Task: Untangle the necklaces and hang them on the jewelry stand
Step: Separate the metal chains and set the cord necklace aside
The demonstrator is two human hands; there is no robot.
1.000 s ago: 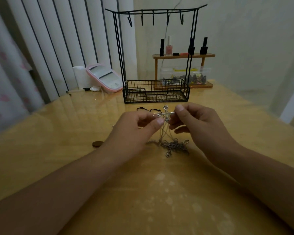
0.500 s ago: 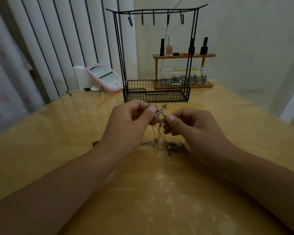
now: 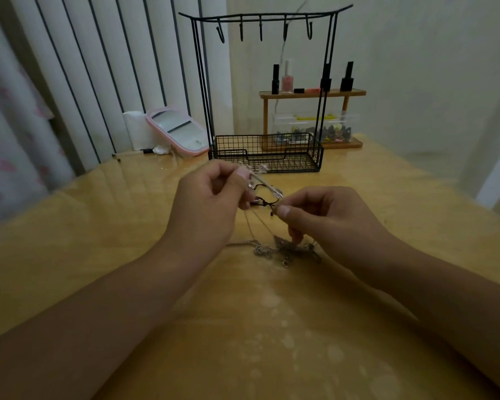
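Note:
A tangle of silver chains (image 3: 283, 251) lies on the yellow table, with thin strands rising to my hands. My left hand (image 3: 211, 203) pinches a silver cross pendant (image 3: 264, 187) lifted above the table. My right hand (image 3: 324, 215) pinches a dark cord (image 3: 264, 201) that loops between both hands; its lower fingers reach down to the tangle. The black wire jewelry stand (image 3: 267, 88) rises behind my hands, its top bar carrying several bare hooks (image 3: 261, 30) over a mesh basket (image 3: 264, 153).
A pink-framed mirror (image 3: 178, 131) leans at the back left beside a white roll (image 3: 136, 129). Behind the stand, a wooden shelf (image 3: 312, 93) holds nail polish bottles over a clear box (image 3: 315, 127) of small items. Vertical blinds close off the left side.
My left hand has lifted the pendant up and to the left. My right hand has dropped lower and to the right, drawing the dark cord out between the two hands.

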